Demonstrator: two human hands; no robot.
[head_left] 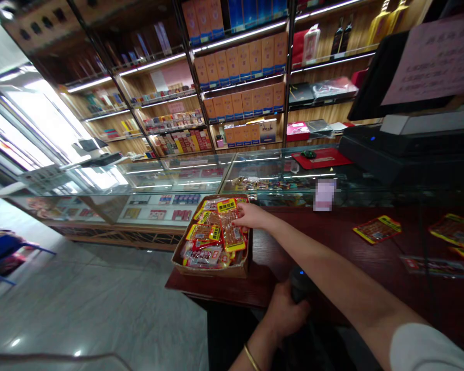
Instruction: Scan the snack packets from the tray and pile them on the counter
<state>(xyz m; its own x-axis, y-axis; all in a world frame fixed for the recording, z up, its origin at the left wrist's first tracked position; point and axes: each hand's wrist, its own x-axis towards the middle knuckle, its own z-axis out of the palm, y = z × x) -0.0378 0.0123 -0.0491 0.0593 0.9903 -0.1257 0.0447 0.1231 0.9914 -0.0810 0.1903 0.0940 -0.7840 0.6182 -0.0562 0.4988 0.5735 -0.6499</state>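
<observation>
My right hand (250, 216) reaches across the counter into a shallow cardboard box (212, 271). Its fingers pinch the right edge of a clear snack packet (233, 232) with yellow and red ends. Around and under that packet, more red and yellow snack packets (203, 234) fill the box. Lower down, near the counter's front edge, my left hand (286, 312) is wrapped around a dark handheld barcode scanner (300, 282) with a small blue light. Part of the scanner is hidden by the fingers.
The box sits at the left end of the dark red counter (270, 252). Loose snack packets (378, 229) lie to the right. Behind are a glass display case (178, 178), a mouse (308, 154) on a red mat and a monitor (386, 72). Stocked shelves line the wall.
</observation>
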